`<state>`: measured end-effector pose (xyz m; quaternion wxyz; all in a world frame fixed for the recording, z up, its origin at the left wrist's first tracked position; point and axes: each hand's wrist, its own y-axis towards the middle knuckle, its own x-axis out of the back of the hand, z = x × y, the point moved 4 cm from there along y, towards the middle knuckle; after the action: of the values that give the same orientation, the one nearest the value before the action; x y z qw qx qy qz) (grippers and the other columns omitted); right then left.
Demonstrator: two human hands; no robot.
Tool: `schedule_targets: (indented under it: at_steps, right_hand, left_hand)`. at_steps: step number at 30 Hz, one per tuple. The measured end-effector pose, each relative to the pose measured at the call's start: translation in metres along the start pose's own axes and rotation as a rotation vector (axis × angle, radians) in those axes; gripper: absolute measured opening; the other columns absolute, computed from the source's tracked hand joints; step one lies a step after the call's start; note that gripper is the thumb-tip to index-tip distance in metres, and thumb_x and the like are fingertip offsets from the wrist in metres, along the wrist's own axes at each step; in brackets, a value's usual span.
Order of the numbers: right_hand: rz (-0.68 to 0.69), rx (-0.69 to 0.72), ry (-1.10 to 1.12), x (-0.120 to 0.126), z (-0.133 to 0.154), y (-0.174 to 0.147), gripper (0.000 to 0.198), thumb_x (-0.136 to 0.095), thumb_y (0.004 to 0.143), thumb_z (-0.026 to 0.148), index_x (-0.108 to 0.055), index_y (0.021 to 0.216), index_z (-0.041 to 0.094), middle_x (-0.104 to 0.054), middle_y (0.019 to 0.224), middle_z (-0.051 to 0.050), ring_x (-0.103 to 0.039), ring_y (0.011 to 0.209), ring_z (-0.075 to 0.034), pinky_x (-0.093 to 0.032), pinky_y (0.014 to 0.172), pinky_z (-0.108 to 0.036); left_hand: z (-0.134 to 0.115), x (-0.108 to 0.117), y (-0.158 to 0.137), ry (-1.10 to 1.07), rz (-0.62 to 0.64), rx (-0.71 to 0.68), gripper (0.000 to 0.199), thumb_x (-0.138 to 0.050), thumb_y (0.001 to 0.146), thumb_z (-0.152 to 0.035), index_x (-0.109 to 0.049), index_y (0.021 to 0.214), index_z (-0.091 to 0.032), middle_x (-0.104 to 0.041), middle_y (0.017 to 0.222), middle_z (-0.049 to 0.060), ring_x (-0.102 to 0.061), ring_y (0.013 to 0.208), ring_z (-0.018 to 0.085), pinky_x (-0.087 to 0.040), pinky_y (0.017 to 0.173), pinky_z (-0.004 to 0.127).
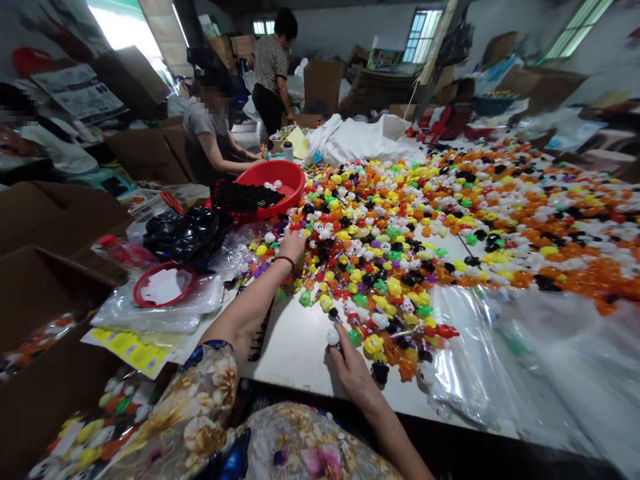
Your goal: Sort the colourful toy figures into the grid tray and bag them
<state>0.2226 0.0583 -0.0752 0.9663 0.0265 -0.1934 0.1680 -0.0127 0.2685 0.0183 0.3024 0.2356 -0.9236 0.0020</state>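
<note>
A large heap of small plastic figure toys point(380, 247) in yellow, orange, white, green, black and red covers the white table point(295, 347). My left hand point(291, 247), with a dark red bracelet at the wrist, reaches to the near left side of the heap. Its fingertips are hidden among the toys, so I cannot see whether they grip one. Nearer to me, my right hand point(354, 373) is closed on a small white-headed toy point(333, 337) at the front edge of the heap. Several loose toys lie around its fingers.
A red basin point(295, 175) with black items stands beyond my left arm. Closer are a black plastic bag point(187, 230), a small red tray point(192, 288) and clear bags point(465, 367). Open cardboard boxes point(40, 280) stand left. Other people point(210, 137) work beyond.
</note>
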Motion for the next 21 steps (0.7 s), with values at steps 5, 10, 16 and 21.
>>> schedule_targets:
  at_steps: [5, 10, 16, 21]
  right_hand:
    - [-0.039, 0.069, -0.032, 0.006, 0.003, -0.003, 0.052, -0.046, 0.094, 0.038, -0.051, 0.144, 0.025, -0.055, 0.145, -0.008, -0.049, 0.136, -0.023, -0.039, 0.115, -0.044]
    - [-0.041, 0.062, 0.011, 0.01, 0.014, 0.001, 0.049, -0.048, 0.094, 0.043, -0.059, 0.138, 0.023, -0.064, 0.135, -0.011, -0.057, 0.128, -0.025, -0.044, 0.11, -0.045]
    - [-0.065, 0.092, 0.033, 0.007, 0.028, 0.005, 0.042, -0.054, 0.091, 0.041, -0.068, 0.126, 0.023, -0.07, 0.123, -0.011, -0.066, 0.115, -0.027, -0.051, 0.102, -0.045]
    - [-0.056, 0.058, 0.035, 0.003, 0.026, 0.0, 0.041, -0.056, 0.089, 0.044, -0.07, 0.121, 0.023, -0.072, 0.119, -0.011, -0.066, 0.111, -0.027, -0.052, 0.099, -0.043]
  left_hand:
    - [0.008, -0.005, 0.0, 0.07, 0.041, 0.042, 0.017, -0.064, 0.072, -0.011, -0.06, 0.087, -0.017, -0.063, 0.107, 0.016, -0.06, 0.11, 0.033, -0.043, 0.091, 0.037]
    - [0.025, 0.001, -0.018, 0.073, 0.067, 0.059, 0.011, -0.065, 0.075, -0.017, -0.056, 0.08, -0.02, -0.064, 0.085, 0.009, -0.061, 0.096, 0.029, -0.044, 0.085, 0.036]
    - [0.03, 0.0, -0.022, -0.006, 0.082, 0.054, 0.023, -0.063, 0.074, -0.012, -0.059, 0.096, -0.02, -0.067, 0.091, 0.009, -0.062, 0.098, 0.027, -0.043, 0.09, 0.035]
    - [0.029, -0.012, -0.01, -0.086, 0.119, 0.116, 0.026, -0.073, 0.068, -0.019, -0.063, 0.092, -0.018, -0.07, 0.095, 0.013, -0.062, 0.106, 0.032, -0.044, 0.091, 0.037]
